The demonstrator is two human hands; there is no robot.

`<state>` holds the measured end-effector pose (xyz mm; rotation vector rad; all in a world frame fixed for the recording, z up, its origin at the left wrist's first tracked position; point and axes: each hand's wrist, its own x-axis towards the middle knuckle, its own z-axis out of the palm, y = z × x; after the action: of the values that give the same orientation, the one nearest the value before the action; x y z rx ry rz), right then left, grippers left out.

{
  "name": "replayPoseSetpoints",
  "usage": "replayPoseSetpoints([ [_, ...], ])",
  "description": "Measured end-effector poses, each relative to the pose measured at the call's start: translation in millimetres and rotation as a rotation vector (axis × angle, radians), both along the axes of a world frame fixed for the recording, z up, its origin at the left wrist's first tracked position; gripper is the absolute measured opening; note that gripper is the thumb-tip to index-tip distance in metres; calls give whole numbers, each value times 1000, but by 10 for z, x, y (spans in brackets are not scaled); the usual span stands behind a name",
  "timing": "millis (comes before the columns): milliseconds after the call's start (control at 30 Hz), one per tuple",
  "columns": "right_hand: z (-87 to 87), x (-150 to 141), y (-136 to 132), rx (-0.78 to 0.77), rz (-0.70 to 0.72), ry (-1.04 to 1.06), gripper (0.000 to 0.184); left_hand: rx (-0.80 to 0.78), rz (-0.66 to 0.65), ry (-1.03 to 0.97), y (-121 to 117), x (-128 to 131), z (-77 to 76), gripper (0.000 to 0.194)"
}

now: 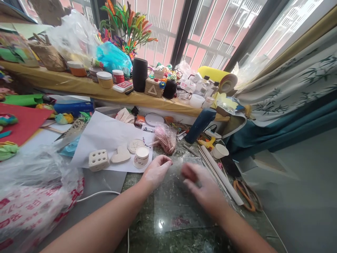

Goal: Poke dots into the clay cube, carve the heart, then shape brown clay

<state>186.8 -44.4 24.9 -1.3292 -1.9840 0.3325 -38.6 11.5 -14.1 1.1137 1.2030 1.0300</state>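
Note:
My left hand (156, 171) rests on the upper left edge of a clear plastic sheet (173, 207) that lies on the dark green marble tabletop; its fingers are curled, thumb against forefinger. My right hand (202, 184) hovers over the sheet, smeared by motion, with a small reddish-brown lump (189, 172) at its fingertips. Whether it grips the lump I cannot make out. Just beyond my left hand, on white paper (105, 137), stand a small white jar (141, 156), a heart-shaped piece (120, 155), a round disc (135, 145) and a block with holes (98, 160).
A pink filling in a clear bag (165, 137) lies behind the sheet. A white rolling stick (221, 174), orange-handled scissors (246, 196) and a paper cup (219, 151) lie to the right. A crumpled plastic bag (34, 189) fills the left. A cluttered shelf (79, 86) runs along the window.

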Motion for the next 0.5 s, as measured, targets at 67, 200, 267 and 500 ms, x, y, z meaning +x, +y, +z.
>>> replayPoseSetpoints([
  [67, -284, -42, -38, -78, -81, -54, 50, 7, 9, -5, -3, 4, 7, 22],
  [200, -527, -174, -58, -136, -199, -18, 70, 17, 12, -6, -14, 15, 19, 20],
  [267, -553, -241, -25, -185, -139, -87, 72, 23, 12, -2, -18, 17, 25, 20],
  [500, -611, -282, 59, -133, -96, -119, 47, 65, -19, 46, -20, 14, 5, 21],
])
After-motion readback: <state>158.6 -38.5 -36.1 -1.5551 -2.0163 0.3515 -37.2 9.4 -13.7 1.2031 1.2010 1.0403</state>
